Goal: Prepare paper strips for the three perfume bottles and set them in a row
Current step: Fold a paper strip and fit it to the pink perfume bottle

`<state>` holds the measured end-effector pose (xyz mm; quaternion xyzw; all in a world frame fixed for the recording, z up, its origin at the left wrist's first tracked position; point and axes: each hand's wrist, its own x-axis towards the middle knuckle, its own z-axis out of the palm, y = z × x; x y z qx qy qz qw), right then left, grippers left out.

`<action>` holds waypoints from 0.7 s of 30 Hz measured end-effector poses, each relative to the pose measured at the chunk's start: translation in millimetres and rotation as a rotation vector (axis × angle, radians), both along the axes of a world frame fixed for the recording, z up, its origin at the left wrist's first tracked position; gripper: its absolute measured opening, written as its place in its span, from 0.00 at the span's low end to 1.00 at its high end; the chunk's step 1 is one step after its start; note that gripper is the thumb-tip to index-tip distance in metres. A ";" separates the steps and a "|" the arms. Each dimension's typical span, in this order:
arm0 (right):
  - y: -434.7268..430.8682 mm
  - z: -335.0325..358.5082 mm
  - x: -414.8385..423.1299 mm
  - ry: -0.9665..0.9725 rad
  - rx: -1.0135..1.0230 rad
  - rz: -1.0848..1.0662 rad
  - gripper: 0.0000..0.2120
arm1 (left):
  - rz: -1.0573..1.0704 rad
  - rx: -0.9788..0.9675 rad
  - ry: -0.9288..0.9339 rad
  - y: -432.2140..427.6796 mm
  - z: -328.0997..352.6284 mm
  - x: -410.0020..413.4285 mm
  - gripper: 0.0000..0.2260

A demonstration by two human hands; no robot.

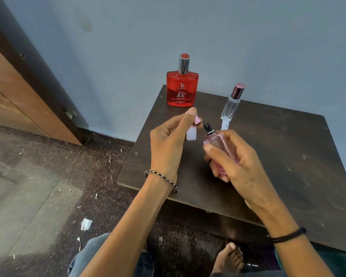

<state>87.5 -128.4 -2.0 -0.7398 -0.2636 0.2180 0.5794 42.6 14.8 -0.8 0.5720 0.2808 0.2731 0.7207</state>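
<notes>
My right hand [235, 162] grips a pink perfume bottle [223, 144] with its cap off, its black sprayer pointing up and left. My left hand [168, 142] pinches a white paper strip [191, 133] together with the pink cap [197, 120], right beside the sprayer. A red perfume bottle [182, 87] stands upright at the table's back edge. To its right a slim clear bottle [230, 105] with a mauve cap stands upright, with another white paper strip [224, 124] lying in front of it.
The dark wooden table [288, 156] stands against a pale blue wall. A wooden door is at the left. Scraps of torn paper [86, 223] lie on the speckled floor. My knee and a bare foot show below the table's front edge.
</notes>
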 end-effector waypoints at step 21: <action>6.3 -2.8 0.5 -0.097 0.072 -0.042 0.25 | -0.132 -0.191 -0.031 -3.0 -0.5 0.1 0.09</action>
